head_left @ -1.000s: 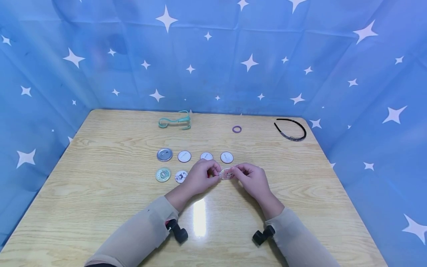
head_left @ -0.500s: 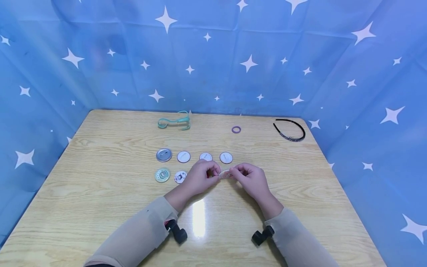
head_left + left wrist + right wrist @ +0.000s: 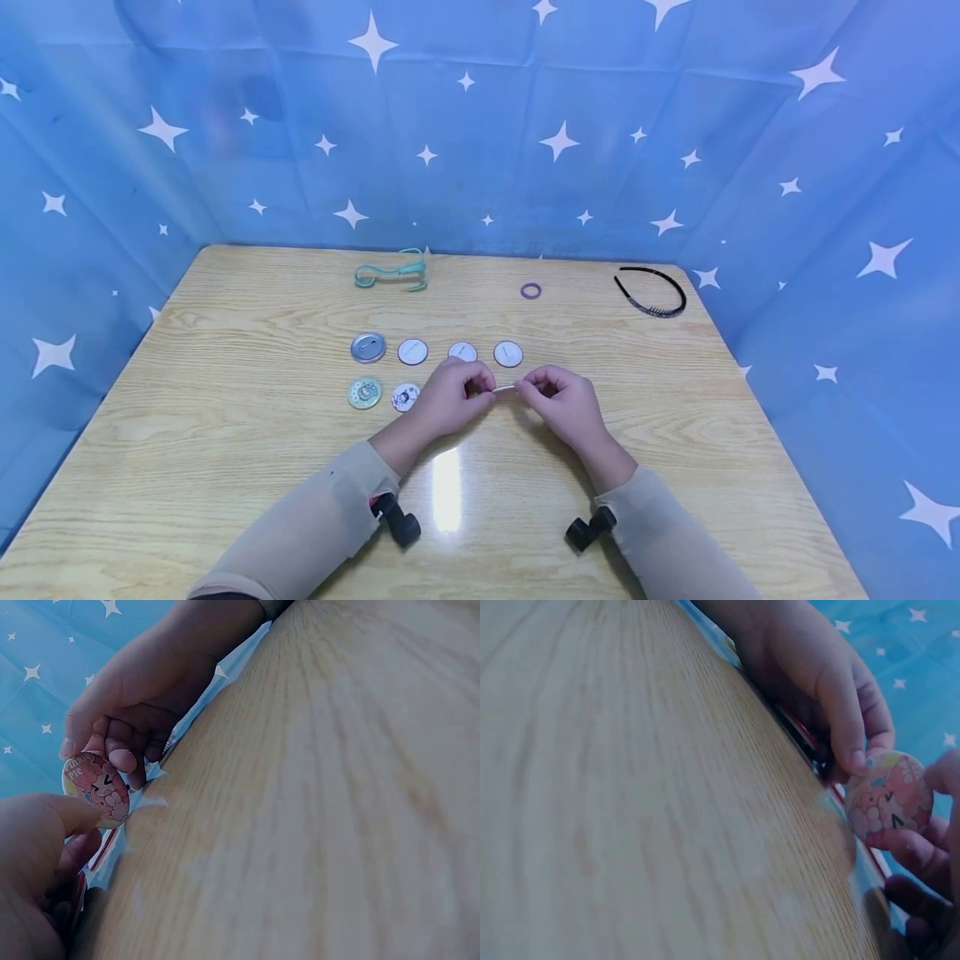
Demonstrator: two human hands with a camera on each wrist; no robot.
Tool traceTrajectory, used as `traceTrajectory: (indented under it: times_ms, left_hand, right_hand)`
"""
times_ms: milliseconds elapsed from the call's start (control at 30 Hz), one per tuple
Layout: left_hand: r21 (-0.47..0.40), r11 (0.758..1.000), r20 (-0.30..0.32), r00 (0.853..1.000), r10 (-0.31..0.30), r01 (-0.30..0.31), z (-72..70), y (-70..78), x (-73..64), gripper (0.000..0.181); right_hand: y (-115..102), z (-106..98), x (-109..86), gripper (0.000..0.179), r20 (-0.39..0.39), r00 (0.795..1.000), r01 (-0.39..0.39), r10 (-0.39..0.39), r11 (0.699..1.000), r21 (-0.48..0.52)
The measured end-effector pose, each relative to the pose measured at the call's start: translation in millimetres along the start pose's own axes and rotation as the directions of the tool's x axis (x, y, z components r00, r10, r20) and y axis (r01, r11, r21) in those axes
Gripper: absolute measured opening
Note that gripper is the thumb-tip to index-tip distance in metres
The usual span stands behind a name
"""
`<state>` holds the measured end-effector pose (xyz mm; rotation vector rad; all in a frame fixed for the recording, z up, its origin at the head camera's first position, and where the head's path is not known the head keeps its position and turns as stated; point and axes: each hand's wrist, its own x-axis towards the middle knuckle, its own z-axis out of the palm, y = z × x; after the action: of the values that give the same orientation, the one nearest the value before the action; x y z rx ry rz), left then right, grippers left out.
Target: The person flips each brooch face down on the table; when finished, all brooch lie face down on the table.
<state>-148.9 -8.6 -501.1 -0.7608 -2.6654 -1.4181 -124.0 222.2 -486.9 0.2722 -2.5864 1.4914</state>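
Note:
Both hands hold one round pin badge (image 3: 504, 388) between them, just above the table, and it appears edge-on in the head view. Its printed face, a pink cartoon figure with lettering, shows in the left wrist view on the badge (image 3: 97, 789) and also in the right wrist view. My left hand (image 3: 453, 400) pinches one side of the rim; my right hand (image 3: 566, 408) pinches the opposite side. Something with a red edge shows by the left hand's curled fingers, mostly hidden. Left of that hand lie a teal badge (image 3: 364, 392) and a white badge (image 3: 405, 397) with a drawn figure.
Behind the hands is a row of face-down badges: a silver-backed one (image 3: 368, 347) and white-backed ones (image 3: 412, 352), one partly covered by the left hand. Farther back lie a turquoise curled strap-like item (image 3: 397, 269), a purple ring-shaped band (image 3: 531, 291) and a black headband (image 3: 652, 293).
The badge between the hands has tilted from showing its printed face to edge-on in the head view. Both hands have stayed almost in place.

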Motion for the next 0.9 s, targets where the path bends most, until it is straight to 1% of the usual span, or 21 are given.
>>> traceTrajectory:
  times_ms: [200, 367, 633, 900]
  left_hand:
    - [0.014, 1.0, -0.007, 1.0, -0.001, 0.001, -0.3, 2.7, -0.9, 0.015]
    - [0.012, 1.0, 0.007, 1.0, -0.003, 0.002, -0.7, 3.8, -1.4, 0.012]
    - [0.03, 0.999, 0.019, 1.0, -0.01, 0.009, 0.2, 2.2, -1.5, 0.013]
    - [0.032, 0.999, 0.017, 0.999, -0.033, 0.033, 0.0, 2.8, -0.1, 0.017]
  right_hand:
    - [2.2, -0.4, 0.5, 0.009, 0.004, 0.999, 0.032, -0.032, 0.999, 0.008]
    - [4.1, -0.3, 1.2, 0.006, 0.014, 0.999, 0.05, -0.05, 0.999, -0.009]
    - [3.3, -0.5, 1.4, 0.017, 0.045, 0.997, 0.073, -0.07, 0.995, -0.074]
    - [6.8, -1.4, 2.8, 0.026, 0.11, 0.988, 0.127, -0.112, 0.981, -0.146]
